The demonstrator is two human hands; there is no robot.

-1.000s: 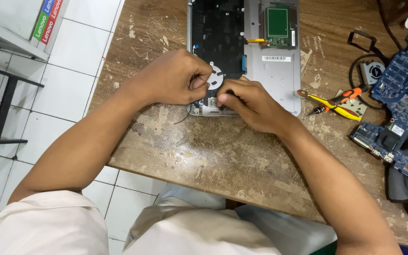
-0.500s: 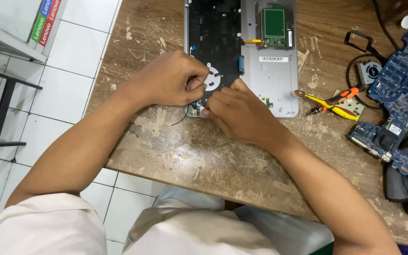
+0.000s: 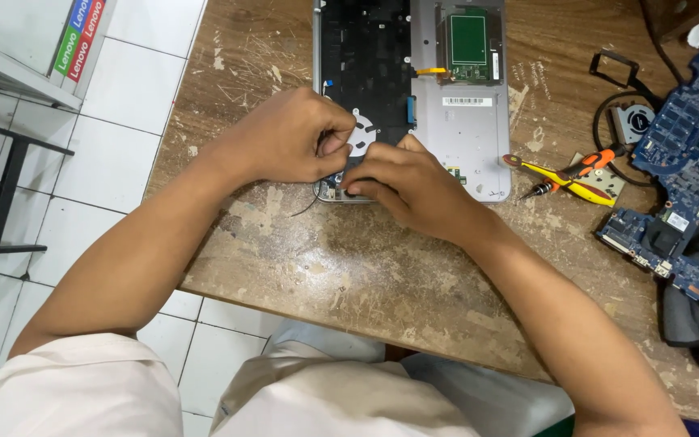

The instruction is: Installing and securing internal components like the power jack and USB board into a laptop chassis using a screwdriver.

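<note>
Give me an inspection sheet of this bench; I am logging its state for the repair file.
Surface: worn, scratched wooden table.
Job's things: opened laptop base, silver, with a small round fan at its near corner.
Clutter: yellow screwdriver; blue circuit board; loose fan.
Hands: left hand and right hand pinch together at the base's near corner; what they hold is hidden.
Cables: thin dark wire below the left hand.
Surroundings: white floor tiles; dark metal frame.

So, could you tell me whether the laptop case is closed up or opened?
Opened: the laptop case lies with its inside bare, and the motherboard sits apart on the table.
</note>
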